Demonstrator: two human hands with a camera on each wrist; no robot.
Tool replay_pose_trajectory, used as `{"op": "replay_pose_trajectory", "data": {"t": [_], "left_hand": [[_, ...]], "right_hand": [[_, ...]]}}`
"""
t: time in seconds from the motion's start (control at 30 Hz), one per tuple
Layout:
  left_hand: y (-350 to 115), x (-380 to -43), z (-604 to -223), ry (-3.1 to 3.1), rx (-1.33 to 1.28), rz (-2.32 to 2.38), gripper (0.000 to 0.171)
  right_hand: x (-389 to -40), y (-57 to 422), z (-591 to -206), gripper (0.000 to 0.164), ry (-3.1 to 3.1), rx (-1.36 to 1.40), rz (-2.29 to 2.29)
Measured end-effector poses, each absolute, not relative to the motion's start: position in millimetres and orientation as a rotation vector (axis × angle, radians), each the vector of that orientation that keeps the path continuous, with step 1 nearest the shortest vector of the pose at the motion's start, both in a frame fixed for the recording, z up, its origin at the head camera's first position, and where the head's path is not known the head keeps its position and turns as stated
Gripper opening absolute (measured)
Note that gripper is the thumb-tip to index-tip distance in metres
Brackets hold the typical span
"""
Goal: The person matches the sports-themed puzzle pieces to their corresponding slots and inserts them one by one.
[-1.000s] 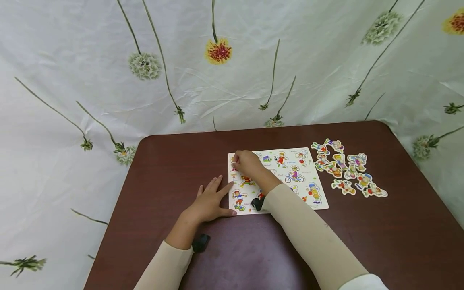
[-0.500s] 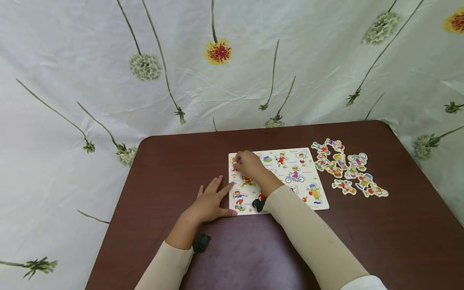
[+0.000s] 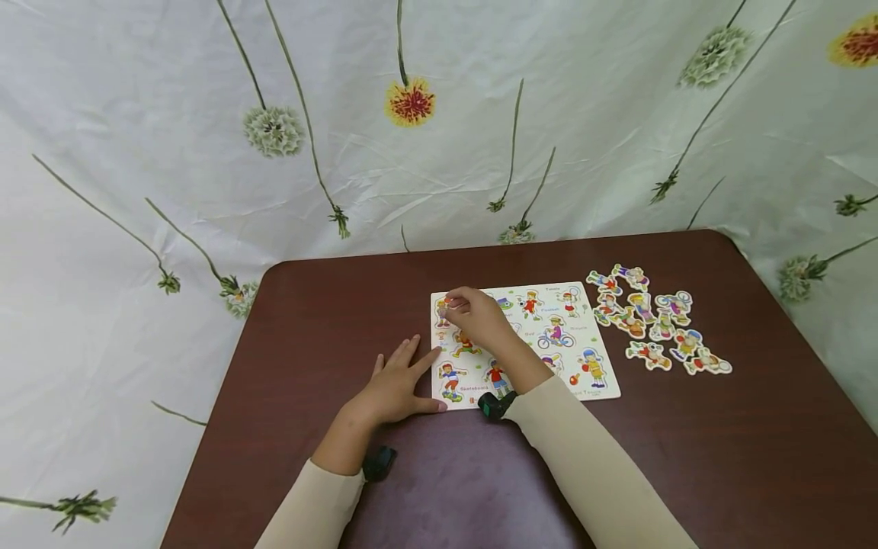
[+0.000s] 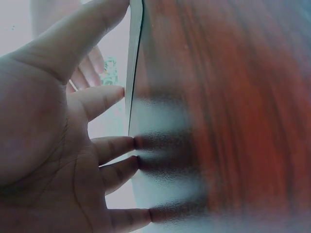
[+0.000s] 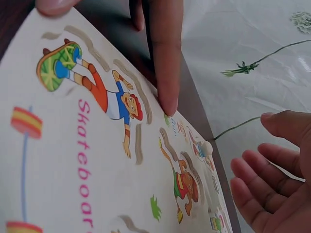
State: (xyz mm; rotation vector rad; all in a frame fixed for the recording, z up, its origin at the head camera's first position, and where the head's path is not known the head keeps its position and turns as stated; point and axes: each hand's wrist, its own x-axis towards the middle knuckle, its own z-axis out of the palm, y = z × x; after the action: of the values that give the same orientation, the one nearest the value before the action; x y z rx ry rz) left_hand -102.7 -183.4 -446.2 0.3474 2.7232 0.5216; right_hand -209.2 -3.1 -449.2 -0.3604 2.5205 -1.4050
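Note:
A white puzzle board (image 3: 514,292) printed with sports figures lies on the table. In the head view my left hand (image 3: 387,389) rests at its left edge, fingers spread. The left wrist view shows the thumb and index finger (image 4: 104,99) against the board's edge, the other fingertips on the table. My right hand (image 3: 483,320) hovers over the board's upper left. In the right wrist view, that hand's fingers (image 5: 252,170) are loosely bent, thumb apart, holding nothing. Near them sits a figure puzzle piece (image 5: 197,148) with a white knob (image 5: 207,148).
Several loose figure pieces (image 3: 648,354) lie to the right of the board, some touching each other. The dark brown table (image 3: 343,305) extends around the board. Behind it hangs a white cloth (image 3: 453,175) with a flower print.
My right hand has parted its thumb and fingers and drawn slightly right, away from the upper-left piece, which now shows more. The left hand stays where it was.

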Motion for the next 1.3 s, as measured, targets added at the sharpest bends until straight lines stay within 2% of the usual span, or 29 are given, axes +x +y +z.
{"op": "replay_pose_trajectory", "data": {"t": [0.4, 0.87, 1.3], "left_hand": [[-183, -102, -448, 2.729, 0.342, 0.512, 0.090], [-182, -104, -450, 2.709, 0.322, 0.516, 0.093], [-184, -106, -451, 2.714, 0.309, 0.524, 0.093]], "right_hand": [[-199, 25, -444, 0.033, 2.509, -0.357, -1.644], [-191, 76, -440, 0.036, 2.599, -0.262, -1.710], [-173, 143, -437, 0.042, 2.664, -0.022, -1.752]]}}
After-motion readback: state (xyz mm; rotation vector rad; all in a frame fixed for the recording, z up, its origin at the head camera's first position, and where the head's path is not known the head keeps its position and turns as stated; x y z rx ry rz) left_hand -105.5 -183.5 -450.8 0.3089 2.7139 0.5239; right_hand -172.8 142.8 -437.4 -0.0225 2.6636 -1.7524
